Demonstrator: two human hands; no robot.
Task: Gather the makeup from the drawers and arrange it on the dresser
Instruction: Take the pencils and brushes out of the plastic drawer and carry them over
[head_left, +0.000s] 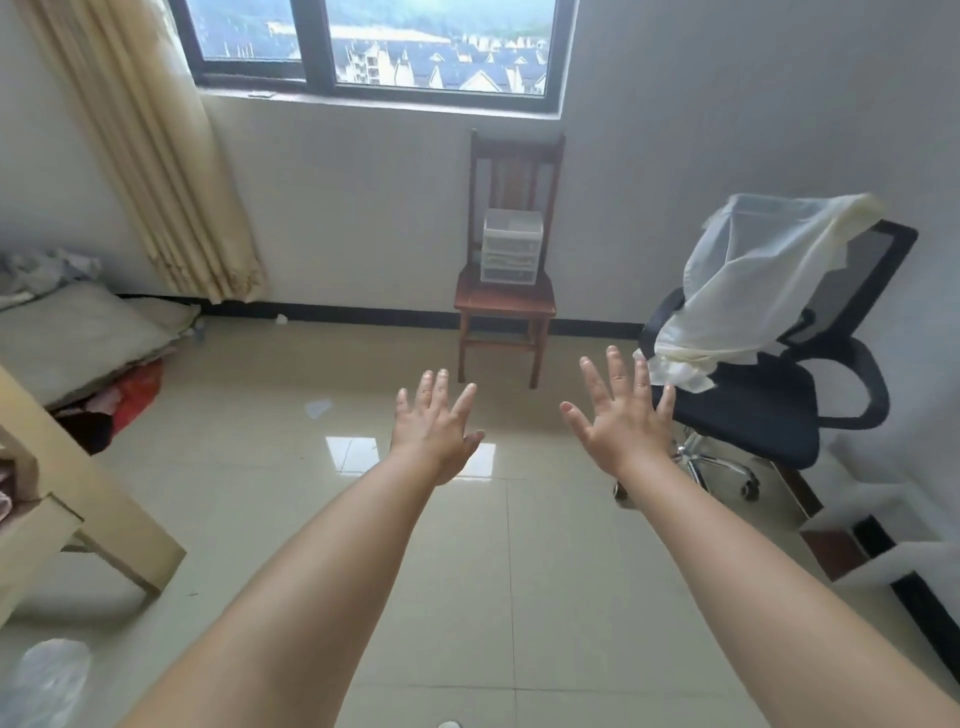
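A small clear plastic drawer unit (511, 246) with three drawers stands on the seat of a brown wooden chair (506, 304) against the far wall under the window. What lies inside the drawers is too small to tell. My left hand (435, 423) and my right hand (621, 410) are both stretched out in front of me over the tiled floor, palms down, fingers straight and spread, holding nothing. Both hands are well short of the chair.
A black office chair (769, 410) draped with a white cloth stands at the right. White furniture (872, 525) juts in at the far right. A beige wooden frame (88, 519) and bedding with clutter lie at the left. A curtain (150, 156) hangs at the back left.
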